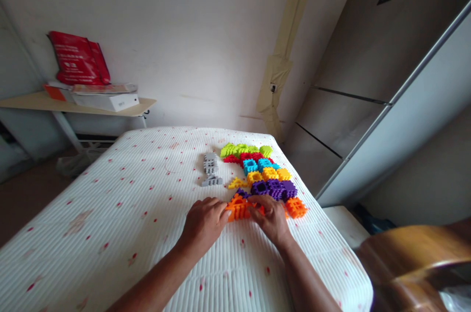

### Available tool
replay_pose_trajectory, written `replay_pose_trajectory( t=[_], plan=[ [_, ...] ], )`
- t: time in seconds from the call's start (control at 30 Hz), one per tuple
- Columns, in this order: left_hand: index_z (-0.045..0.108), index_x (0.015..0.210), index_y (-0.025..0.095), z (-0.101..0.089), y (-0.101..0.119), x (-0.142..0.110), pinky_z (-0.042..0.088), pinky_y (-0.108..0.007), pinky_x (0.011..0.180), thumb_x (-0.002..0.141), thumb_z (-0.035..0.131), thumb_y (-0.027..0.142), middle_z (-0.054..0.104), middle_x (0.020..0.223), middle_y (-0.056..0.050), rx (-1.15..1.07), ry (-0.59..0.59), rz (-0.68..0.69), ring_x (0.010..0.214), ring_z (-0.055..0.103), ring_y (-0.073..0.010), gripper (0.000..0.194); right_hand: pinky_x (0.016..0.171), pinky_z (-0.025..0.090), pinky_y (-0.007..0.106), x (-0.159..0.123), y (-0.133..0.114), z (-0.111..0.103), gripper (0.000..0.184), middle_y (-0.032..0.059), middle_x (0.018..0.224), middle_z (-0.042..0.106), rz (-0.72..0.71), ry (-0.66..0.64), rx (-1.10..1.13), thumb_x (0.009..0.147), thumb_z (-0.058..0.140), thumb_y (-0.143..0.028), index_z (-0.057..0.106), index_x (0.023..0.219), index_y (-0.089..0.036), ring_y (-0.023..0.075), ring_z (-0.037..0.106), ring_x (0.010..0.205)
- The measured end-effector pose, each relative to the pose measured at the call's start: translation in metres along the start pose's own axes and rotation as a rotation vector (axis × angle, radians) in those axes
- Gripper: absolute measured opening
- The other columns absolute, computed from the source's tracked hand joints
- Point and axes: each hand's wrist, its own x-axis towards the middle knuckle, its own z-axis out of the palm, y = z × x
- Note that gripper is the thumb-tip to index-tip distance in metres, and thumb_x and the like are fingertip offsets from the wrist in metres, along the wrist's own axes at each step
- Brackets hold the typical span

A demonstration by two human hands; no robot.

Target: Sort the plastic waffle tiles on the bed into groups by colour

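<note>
At the near end of the colored blocks, my left hand (206, 220) is closed with its thumb and fingertips against the left end of an orange building block (238, 208). My right hand (271, 220) curls over the same orange row from the right, thumb against an orange piece; its palm hides part of the row. Another orange block (296, 208) lies just right of that hand. Beyond the fingers sit purple blocks (275, 188), then yellow blocks (270, 173), blue blocks (250, 167), red blocks (246, 158) and lime green blocks (241, 149).
Grey blocks (211, 164) stand apart, left of the colored rows. Everything lies on a white ribbed mattress (147, 204) with red specks. A wooden chair (415, 253) is at the right, near a grey cabinet (331, 106). A side table (143, 106) holds a red bag (79, 59).
</note>
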Motion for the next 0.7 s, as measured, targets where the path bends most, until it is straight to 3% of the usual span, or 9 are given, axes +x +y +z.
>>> replay_pose_trajectory(
  t=[0.23, 0.7],
  plan=[
    [0.068, 0.090, 0.020, -0.0005, 0.0006, 0.0016, 0.045, -0.035, 0.074, 0.089, 0.046, 0.023, 0.070, 0.083, -0.003, 0.052, 0.016, 0.039, 0.082, 0.063, -0.0205, 0.023, 0.068, 0.048, 0.026, 0.0002, 0.0003, 0.0025, 0.018, 0.0031, 0.086, 0.071, 0.008, -0.002, -0.002, 0.081, 0.058, -0.025, 0.069, 0.094, -0.020, 0.0154, 0.065, 0.071],
    [0.064, 0.094, 0.023, -0.0092, 0.0022, -0.0003, 0.036, -0.036, 0.068, 0.087, 0.046, 0.016, 0.066, 0.078, -0.003, 0.232, 0.046, 0.127, 0.076, 0.061, -0.0203, 0.021, 0.068, 0.049, 0.026, 0.0011, 0.0004, 0.0033, 0.020, 0.0031, 0.087, 0.071, 0.017, 0.018, 0.015, 0.078, 0.060, -0.022, 0.068, 0.096, -0.020, 0.0166, 0.064, 0.075]
  ],
)
